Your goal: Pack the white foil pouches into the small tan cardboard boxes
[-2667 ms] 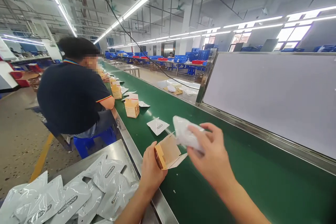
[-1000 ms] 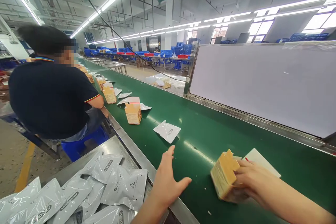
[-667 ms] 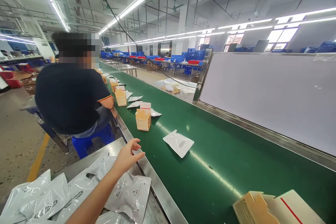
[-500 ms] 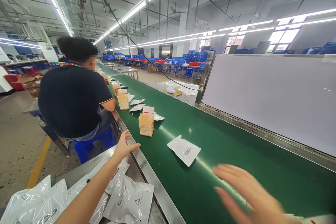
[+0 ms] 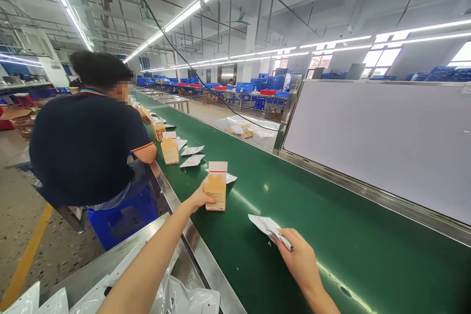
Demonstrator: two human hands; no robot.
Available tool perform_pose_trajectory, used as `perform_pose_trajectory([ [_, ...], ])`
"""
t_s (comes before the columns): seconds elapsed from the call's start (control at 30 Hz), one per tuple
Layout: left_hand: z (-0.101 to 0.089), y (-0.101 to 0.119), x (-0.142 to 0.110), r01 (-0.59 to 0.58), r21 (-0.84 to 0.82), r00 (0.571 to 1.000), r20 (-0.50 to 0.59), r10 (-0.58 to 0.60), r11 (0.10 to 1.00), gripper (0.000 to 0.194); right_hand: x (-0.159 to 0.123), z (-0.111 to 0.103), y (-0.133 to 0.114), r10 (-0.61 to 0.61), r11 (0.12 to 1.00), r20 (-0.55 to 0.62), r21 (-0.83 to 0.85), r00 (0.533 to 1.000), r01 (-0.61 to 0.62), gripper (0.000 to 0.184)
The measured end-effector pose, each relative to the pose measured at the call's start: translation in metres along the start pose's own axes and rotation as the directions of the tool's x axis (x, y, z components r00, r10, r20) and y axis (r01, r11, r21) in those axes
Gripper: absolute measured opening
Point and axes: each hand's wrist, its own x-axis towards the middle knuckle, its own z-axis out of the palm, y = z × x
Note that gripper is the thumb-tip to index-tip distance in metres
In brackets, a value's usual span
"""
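**Both hands down on the green belt**

A long green belt (image 5: 331, 235) runs away from the fingers toward the far end of a big hall, with a steel rim along its near side and a white panel (image 5: 386, 142) standing on the far side of it. Overhead hang rows of tube lamps, ceiling fans and a dark cable. Far beyond the fingertips stand tables stacked with blue crates (image 5: 257, 81).

The left hand (image 5: 200, 198) grips a small tan box (image 5: 216, 191) standing upright on the belt, thumb on its near face, the other fingers hidden behind it. Its white top flap stands open and carries a red line; no words can be read. The right hand (image 5: 296, 257) pinches the edge of a flat white pouch (image 5: 265, 224) lying on the belt just ahead of its fingertips; any print on it is too small to read.

Past the left fingers, more tan boxes (image 5: 170, 147) and white pouches lie along the belt. To their left, a person in a dark shirt (image 5: 84, 147) sits on a blue stool. Beneath the left forearm, silvery bags (image 5: 191, 299) lie on a steel table.
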Motion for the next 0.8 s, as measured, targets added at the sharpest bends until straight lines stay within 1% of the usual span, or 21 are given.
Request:
perform_pose_trajectory([
  [0.07, 0.017, 0.004, -0.008, -0.027, 0.028, 0.999, 0.043, 0.026, 0.999, 0.079, 0.011, -0.027, -0.016, 0.044, 0.999, -0.088, 0.028, 0.995, -0.042, 0.045],
  [0.13, 0.035, 0.013, -0.024, -0.066, 0.075, 0.995, 0.081, 0.060, 0.995, 0.078, 0.022, -0.060, -0.037, 0.029, 0.997, -0.215, 0.075, 0.976, -0.013, 0.033],
  [0.17, 0.045, 0.018, -0.033, -0.086, 0.099, 0.992, 0.104, 0.076, 0.991, 0.078, 0.027, -0.077, -0.049, -0.025, 0.993, -0.308, 0.098, 0.951, 0.058, 0.022],
  [0.2, 0.054, 0.025, -0.044, -0.105, 0.119, 0.988, 0.129, 0.090, 0.987, 0.079, 0.031, -0.092, -0.062, -0.120, 0.983, -0.387, 0.084, 0.914, 0.165, 0.011],
  [0.23, 0.062, 0.032, -0.054, -0.124, 0.138, 0.982, 0.161, 0.102, 0.983, 0.079, 0.034, -0.106, -0.073, -0.243, 0.957, -0.431, 0.040, 0.869, 0.287, 0.009],
  [0.27, 0.070, 0.039, -0.065, -0.144, 0.158, 0.974, 0.194, 0.112, 0.977, 0.079, 0.035, -0.117, -0.083, -0.382, 0.909, -0.432, -0.015, 0.817, 0.416, 0.017],
  [0.33, 0.085, 0.052, -0.085, -0.191, 0.206, 0.960, 0.242, 0.139, 0.960, 0.078, 0.033, -0.130, -0.097, -0.625, 0.771, -0.299, -0.089, 0.721, 0.631, 0.026],
  [0.37, 0.091, 0.058, -0.094, -0.219, 0.238, 0.954, 0.255, 0.156, 0.946, 0.076, 0.031, -0.133, -0.101, -0.706, 0.703, -0.204, -0.082, 0.679, 0.706, 0.026],
  [0.4, 0.096, 0.062, -0.103, -0.249, 0.276, 0.949, 0.262, 0.176, 0.928, 0.076, 0.027, -0.134, -0.104, -0.754, 0.655, -0.112, -0.048, 0.648, 0.754, 0.027],
  [0.43, 0.102, 0.066, -0.110, -0.279, 0.318, 0.943, 0.269, 0.196, 0.906, 0.075, 0.023, -0.133, -0.105, -0.776, 0.630, -0.027, 0.013, 0.630, 0.776, 0.030],
  [0.47, 0.107, 0.068, -0.117, -0.309, 0.357, 0.935, 0.283, 0.214, 0.881, 0.074, 0.018, -0.132, -0.105, -0.772, 0.636, 0.060, 0.104, 0.633, 0.765, 0.032],
  [0.5, 0.112, 0.069, -0.123, -0.343, 0.394, 0.922, 0.314, 0.225, 0.853, 0.073, 0.014, -0.130, -0.105, -0.735, 0.677, 0.155, 0.204, 0.660, 0.707, 0.034],
  [0.53, 0.118, 0.070, -0.129, -0.380, 0.427, 0.905, 0.355, 0.235, 0.820, 0.072, 0.009, -0.129, -0.104, -0.664, 0.747, 0.266, 0.285, 0.699, 0.601, 0.036],
  [0.57, 0.124, 0.069, -0.135, -0.419, 0.455, 0.884, 0.400, 0.241, 0.785, 0.071, 0.005, -0.126, -0.103, -0.559, 0.827, 0.392, 0.329, 0.731, 0.456, 0.038],
  [0.6, 0.131, 0.068, -0.141, -0.451, 0.480, 0.866, 0.440, 0.239, 0.752, 0.070, 0.002, -0.124, -0.101, -0.443, 0.892, 0.509, 0.329, 0.738, 0.309, 0.038],
  [0.63, 0.138, 0.066, -0.146, -0.468, 0.502, 0.855, 0.466, 0.228, 0.728, 0.069, -0.001, -0.123, -0.099, -0.342, 0.934, 0.603, 0.302, 0.721, 0.191, 0.034],
  [0.67, 0.145, 0.063, -0.152, -0.466, 0.519, 0.854, 0.475, 0.211, 0.716, 0.068, -0.003, -0.121, -0.096, -0.273, 0.956, 0.666, 0.269, 0.694, 0.118, 0.027],
  [0.7, 0.151, 0.059, -0.157, -0.449, 0.531, 0.862, 0.469, 0.192, 0.719, 0.067, -0.004, -0.121, -0.093, -0.250, 0.962, 0.705, 0.256, 0.664, 0.090, 0.018],
  [0.73, 0.158, 0.056, -0.161, -0.422, 0.533, 0.874, 0.454, 0.173, 0.734, 0.066, -0.005, -0.122, -0.090, -0.257, 0.961, 0.729, 0.263, 0.635, 0.087, 0.011],
  [0.77, 0.163, 0.053, -0.165, -0.393, 0.525, 0.887, 0.434, 0.160, 0.755, 0.064, -0.006, -0.124, -0.088, -0.274, 0.956, 0.740, 0.277, 0.615, 0.093, 0.006],
  [0.8, 0.168, 0.051, -0.169, -0.373, 0.509, 0.897, 0.412, 0.161, 0.776, 0.064, -0.007, -0.128, -0.087, -0.279, 0.955, 0.740, 0.283, 0.612, 0.092, 0.005],
])
